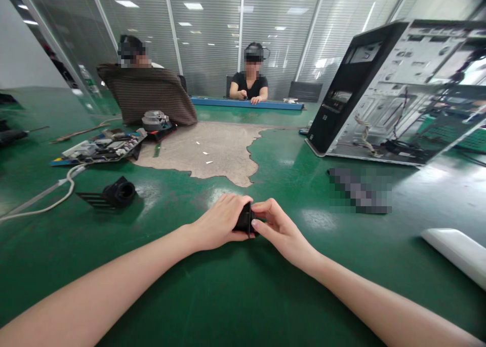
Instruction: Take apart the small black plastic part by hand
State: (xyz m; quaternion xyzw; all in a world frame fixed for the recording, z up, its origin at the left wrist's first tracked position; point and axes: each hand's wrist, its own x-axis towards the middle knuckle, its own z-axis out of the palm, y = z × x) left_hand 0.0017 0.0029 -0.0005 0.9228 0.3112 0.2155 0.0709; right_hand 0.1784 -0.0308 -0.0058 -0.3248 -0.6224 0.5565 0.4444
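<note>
Between my two hands is a small black plastic-looking part [245, 220] with a thin upright plate, just above or on the green tabletop; its exact kind is hard to make out. My left hand [218, 220] wraps around its left side, fingers over the top and thumb below. My right hand [279, 230] pinches its right side between thumb and fingertips. To the left, apart from my hands, lies a black plastic duct-like piece [121, 192] with a round opening and a slatted plate.
An opened computer case [360, 93] stands at the right. A circuit board [102, 147] and a heatsink fan [155, 120] sit left, by a worn bare patch [212, 154]. A pixelated dark object [357, 190] lies right, near a white object [455, 251]. Two people sit across.
</note>
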